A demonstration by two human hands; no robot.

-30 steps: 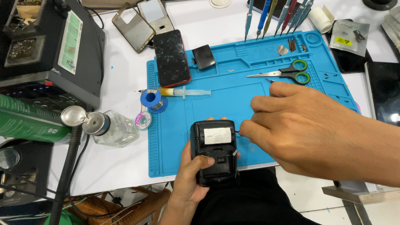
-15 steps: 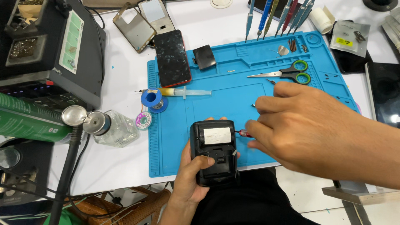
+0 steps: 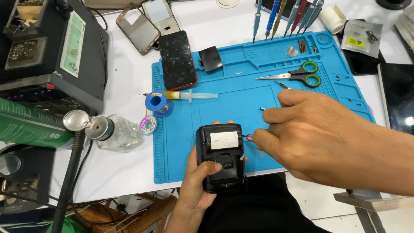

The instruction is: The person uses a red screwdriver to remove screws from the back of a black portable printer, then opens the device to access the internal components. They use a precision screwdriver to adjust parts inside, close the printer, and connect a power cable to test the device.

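Our left hand [image 3: 202, 181] is wrapped around the small black device [image 3: 221, 156], thumb across its lower front, fingers behind it. The device has a white label on its top face and sits at the near edge of the blue work mat [image 3: 224, 99], partly overhanging toward us.

Our right hand [image 3: 319, 138] is closed in a pinch on a thin tool with a red tip [image 3: 249, 137] (most of the tool is hidden in the hand, so we cannot tell what kind it is). The tip sits just beside the device's right side, near the label; we can't tell if it actually touches.

On the mat:
- scissors with green handles [image 3: 297, 76], upper right, closed
- a small black square part [image 3: 211, 58] near the top edge
- a phone with a dark screen and red rim [image 3: 177, 60], overlapping the mat's top left corner
- a syringe [image 3: 189, 95] lying across the mat's left edge, next to a blue solder spool [image 3: 156, 103]

Off the mat, left: a clear glass dispenser bottle [image 3: 114, 133] and a black bench unit [image 3: 56, 51]. A row of screwdrivers [image 3: 284, 15] stands at the top edge.
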